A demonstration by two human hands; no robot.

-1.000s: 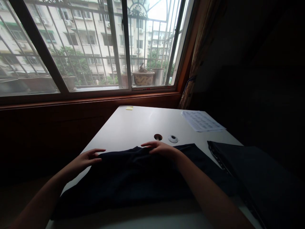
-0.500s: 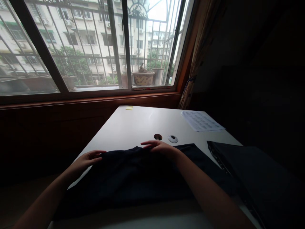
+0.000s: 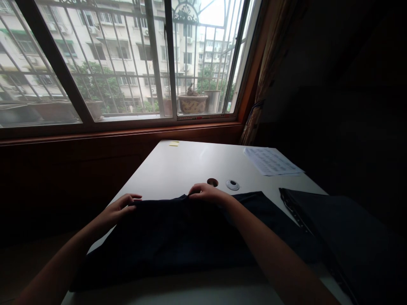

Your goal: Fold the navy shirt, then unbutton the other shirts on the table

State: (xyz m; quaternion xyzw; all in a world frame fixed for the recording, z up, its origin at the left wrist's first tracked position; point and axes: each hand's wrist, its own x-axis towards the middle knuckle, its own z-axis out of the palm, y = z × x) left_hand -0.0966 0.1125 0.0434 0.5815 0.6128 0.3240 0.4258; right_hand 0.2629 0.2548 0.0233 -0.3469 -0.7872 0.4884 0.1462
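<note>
While my right hand (image 3: 208, 193) pinches cloth (image 3: 171, 241) mid-frame, my left hand (image 3: 116, 209) sits half-curled at its edge, centre-left; grip unclear.

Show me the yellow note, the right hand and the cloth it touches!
Yellow note (image 3: 174, 143): head view, its middle.
Right hand (image 3: 208, 193): head view, back of the hand.
Dark cloth (image 3: 155, 239): head view, broad middle part.

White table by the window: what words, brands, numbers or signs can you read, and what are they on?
Nothing legible.
Printed sheets on the white table: rows of print, too small and blurred.
Window's bottom track: red marking, too small.
Yellow sticky note: no writing visible.
Dark blue cloth in front: none visible.
</note>
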